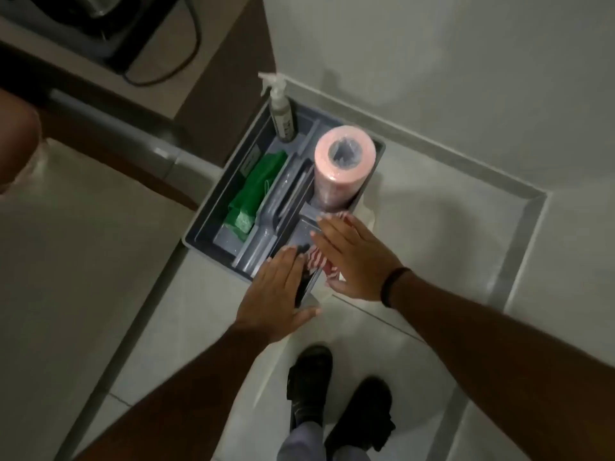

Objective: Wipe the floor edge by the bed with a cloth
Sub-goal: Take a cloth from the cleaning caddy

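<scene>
A grey cleaning caddy (199,239) stands on the tiled floor in a corner. In its near compartment lies a red-and-white striped cloth (317,259), partly hidden. My right hand (352,257) hovers flat over that cloth, fingers spread. Over the caddy's near edge is my left hand (273,294), fingers straight; neither hand holds anything. An upright pink roll of cloths (344,161), a spray bottle (281,111) and a green cloth (256,191) also sit in the caddy.
A white bed surface (60,261) with a dark frame fills the left. Light floor tiles (416,234) meet a grey skirting (519,261) at the walls. My two dark shoes (332,400) stand just below the caddy. A dark appliance with a cable sits top left.
</scene>
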